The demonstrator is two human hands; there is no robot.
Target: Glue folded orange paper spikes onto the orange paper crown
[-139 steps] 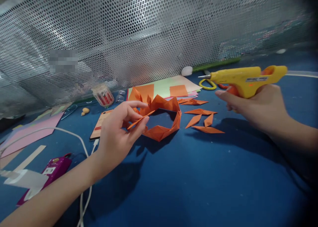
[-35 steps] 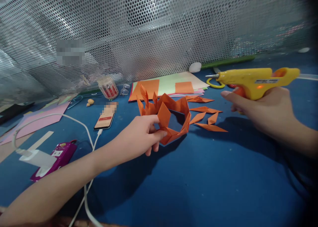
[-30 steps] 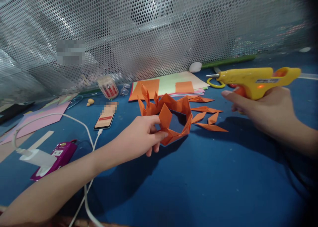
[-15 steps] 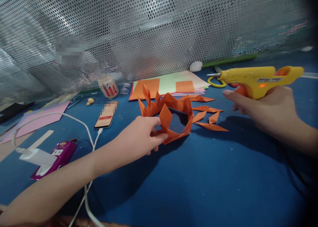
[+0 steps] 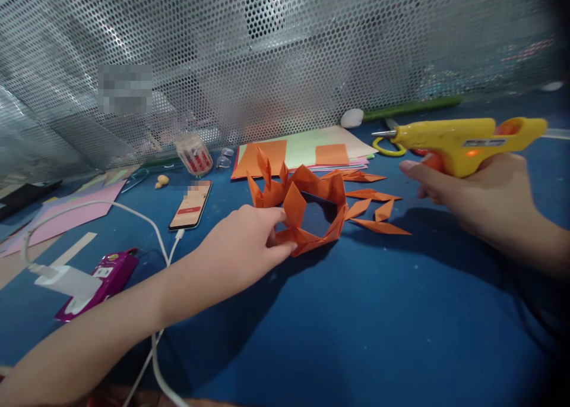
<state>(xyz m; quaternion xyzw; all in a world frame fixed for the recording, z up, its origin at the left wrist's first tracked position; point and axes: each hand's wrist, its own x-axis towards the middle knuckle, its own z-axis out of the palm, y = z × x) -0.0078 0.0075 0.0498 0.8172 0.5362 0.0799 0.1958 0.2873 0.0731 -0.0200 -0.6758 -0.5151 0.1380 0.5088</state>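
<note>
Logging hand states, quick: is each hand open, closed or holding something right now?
Left hand: partly curled, touching the orange paper ring; whether it grips cannot be told.
Right hand: closed around the yellow glue gun.

This is a papercraft workspace: from the origami ring [image 5: 314, 245], a hot glue gun [image 5: 449, 139] sits at two o'clock, coloured paper [image 5: 299, 150] at twelve

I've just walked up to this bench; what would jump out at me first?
Probably the bright yellow glue gun, held in the right hand above the blue table, its metal nozzle pointing left across the picture. Next comes the spiky orange paper ring near the middle, with the left hand at its near-left side. Behind everything rises a silvery perforated panel.
</note>
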